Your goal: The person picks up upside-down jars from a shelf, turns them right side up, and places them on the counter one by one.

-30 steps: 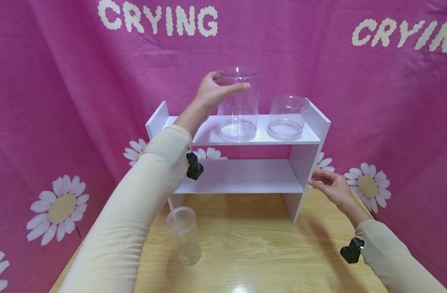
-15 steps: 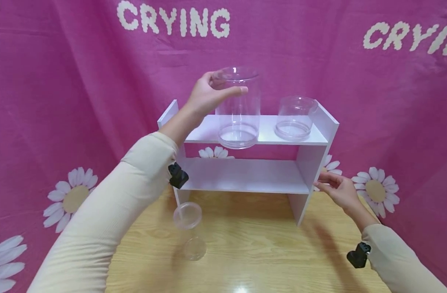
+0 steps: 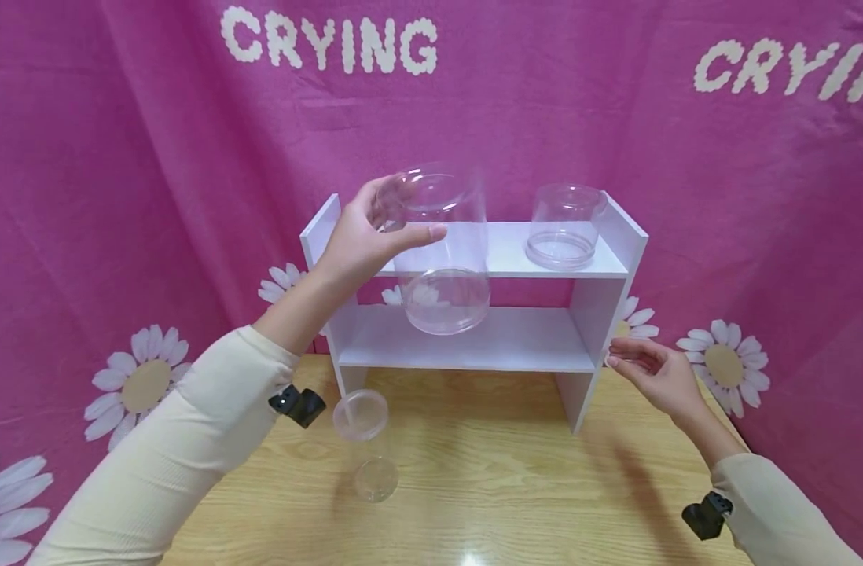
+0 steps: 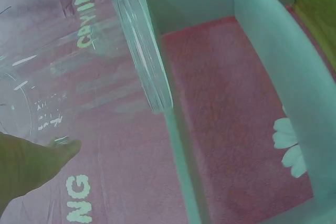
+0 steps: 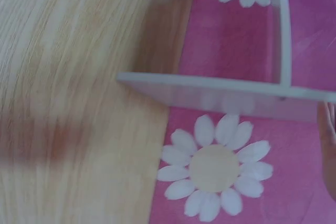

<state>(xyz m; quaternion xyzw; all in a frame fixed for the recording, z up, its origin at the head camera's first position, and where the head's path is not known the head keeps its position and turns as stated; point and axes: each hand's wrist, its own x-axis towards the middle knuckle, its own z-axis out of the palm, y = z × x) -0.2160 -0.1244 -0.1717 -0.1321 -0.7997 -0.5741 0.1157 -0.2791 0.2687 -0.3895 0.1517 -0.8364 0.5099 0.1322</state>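
My left hand holds a tall clear plastic jar near its rim, with the thumb across the near side. The jar is tilted and hangs off the surface, in front of the shelf's upper board. In the left wrist view, part of my left hand shows beside the see-through wall. My right hand is by the right side panel of a white two-tier shelf, fingers loosely bent and holding nothing; whether the fingertips touch the panel is unclear. In the right wrist view, only the edge of that hand appears.
A shorter clear jar stands at the right of the upper board. On the wooden table, a slim clear container stands before the shelf's left side. A pink curtain with daisies hangs behind.
My left hand has lifted the tall jar off the upper board and brought it forward and lower, tilting it. My right hand has shifted slightly at the side panel.
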